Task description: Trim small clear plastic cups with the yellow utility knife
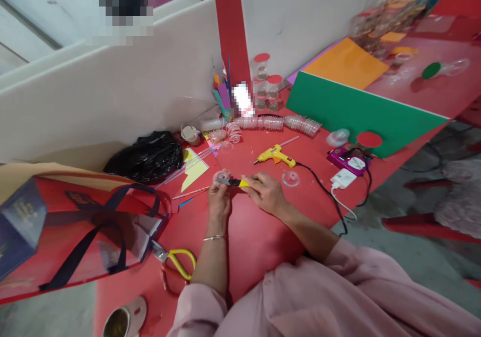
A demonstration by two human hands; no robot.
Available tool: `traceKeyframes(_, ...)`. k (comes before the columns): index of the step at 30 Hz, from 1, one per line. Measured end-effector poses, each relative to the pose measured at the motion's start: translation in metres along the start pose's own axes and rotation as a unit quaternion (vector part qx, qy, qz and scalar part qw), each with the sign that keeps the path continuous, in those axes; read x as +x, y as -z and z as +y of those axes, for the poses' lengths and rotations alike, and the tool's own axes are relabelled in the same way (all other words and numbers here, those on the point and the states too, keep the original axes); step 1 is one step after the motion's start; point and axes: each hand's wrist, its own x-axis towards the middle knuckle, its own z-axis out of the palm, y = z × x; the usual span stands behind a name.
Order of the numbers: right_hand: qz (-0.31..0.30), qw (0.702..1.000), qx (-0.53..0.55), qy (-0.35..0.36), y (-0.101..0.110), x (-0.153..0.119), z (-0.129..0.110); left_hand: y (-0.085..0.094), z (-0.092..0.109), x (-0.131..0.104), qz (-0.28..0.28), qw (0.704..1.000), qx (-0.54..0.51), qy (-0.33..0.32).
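My right hand [267, 192] is closed around the yellow handle of a utility knife [246, 182], whose blade points left. The blade lies against a clear plastic lid [221, 176] that my left hand [219, 197] pinches by its near edge. My fingers partly cover that lid. A similar clear dome lid [290, 178] rests on the red table [259, 247] to the right of my right hand. Beyond my hands lies a yellow glue gun [276, 155] with a glue stick in its back.
Stacked clear cups [263, 122] line the back. A green board [361, 111] leans at right near a purple power strip [347, 160]. At left are a black plastic bag [146, 155], a red shopping bag [93, 227], yellow-handled scissors [180, 263] and a mug [124, 319]. A cord [319, 187] crosses the right edge.
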Motion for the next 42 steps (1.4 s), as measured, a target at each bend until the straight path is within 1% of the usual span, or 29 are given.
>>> traceKeyframes(1, 0.001, 1.0, -0.004, -0.004, 0.0, 0.0, 0.0, 0.0, 0.0, 0.0, -0.004, 1.0, 0.002, 0.003)
traceKeyframes(4, 0.027, 0.999, -0.021, -0.038, -0.001, -0.002, 0.002, 0.001, 0.0, 0.0, -0.002, 1.0, 0.008, 0.014)
traceKeyframes(9, -0.003, 1.0, 0.003, -0.018, -0.003, -0.004, 0.001, 0.0, -0.001, 0.0, 0.011, 1.0, 0.003, -0.001)
traceKeyframes(12, 0.016, 0.999, -0.014, -0.044, -0.003, -0.003, 0.002, 0.001, -0.001, 0.001, 0.01, 1.0, 0.004, 0.009)
traceKeyframes(14, 0.013, 0.999, -0.007, -0.033, -0.003, -0.003, 0.002, 0.001, -0.001, 0.001, 0.008, 1.0, 0.004, 0.001)
traceKeyframes(16, -0.005, 1.0, 0.007, -0.011, -0.003, -0.003, 0.002, 0.0, -0.001, 0.001, 0.01, 1.0, -0.001, -0.011)
traceKeyframes(18, -0.013, 1.0, 0.012, -0.005, -0.003, -0.003, 0.002, -0.002, 0.0, 0.0, 0.011, 1.0, -0.003, -0.012)
traceKeyframes(22, 0.001, 1.0, 0.006, -0.017, -0.004, -0.005, 0.002, -0.003, 0.001, -0.001, 0.008, 1.0, 0.006, -0.004)
traceKeyframes(28, -0.01, 1.0, 0.007, 0.013, -0.008, -0.007, 0.0, -0.001, -0.002, 0.001, -0.004, 1.0, -0.014, -0.001)
traceKeyframes(31, 0.005, 1.0, -0.021, 0.004, -0.004, -0.004, 0.007, 0.0, -0.001, 0.001, -0.007, 1.0, -0.021, 0.0)
traceKeyframes(35, 0.061, 0.996, -0.054, -0.032, 0.005, 0.002, 0.017, 0.0, 0.001, 0.0, -0.006, 1.0, -0.014, 0.001)
traceKeyframes(37, 0.06, 0.998, -0.031, -0.016, 0.006, 0.002, 0.016, 0.0, 0.001, 0.0, -0.008, 1.0, -0.011, 0.002)
traceKeyframes(40, 0.024, 0.999, 0.008, 0.034, 0.003, 0.0, 0.009, 0.001, -0.001, 0.0, -0.016, 1.0, -0.021, 0.005)
traceKeyframes(42, 0.012, 0.999, 0.014, 0.047, -0.001, -0.002, 0.005, 0.001, -0.002, 0.0, -0.02, 0.999, -0.028, 0.005)
